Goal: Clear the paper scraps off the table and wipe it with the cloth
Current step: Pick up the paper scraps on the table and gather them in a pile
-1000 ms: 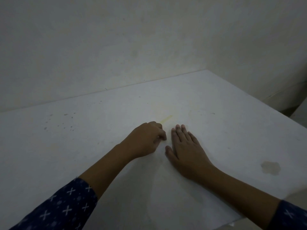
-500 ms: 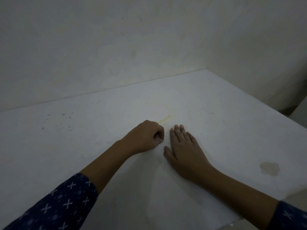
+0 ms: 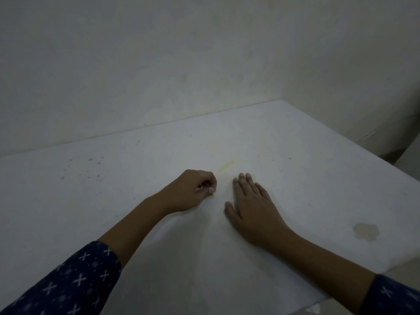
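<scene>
My left hand (image 3: 193, 192) rests on the white table (image 3: 113, 201) near its middle, curled into a fist with thumb pressed against forefinger; nothing shows inside it. My right hand (image 3: 252, 205) lies flat, palm down, just to the right of the fist, a small gap between them, holding nothing. A short pale yellow streak (image 3: 226, 166) lies on the table just beyond the two hands. No cloth is in view and no separate paper scrap can be made out.
A brownish round stain (image 3: 366, 231) marks the table at the right, near the front edge. Small dark specks (image 3: 91, 169) dot the far left. Walls close the table in behind (image 3: 159, 76) and to the right (image 3: 352, 87).
My left hand has closed tighter into a fist and drawn slightly back from the yellow streak. My right hand has stayed flat in nearly the same spot.
</scene>
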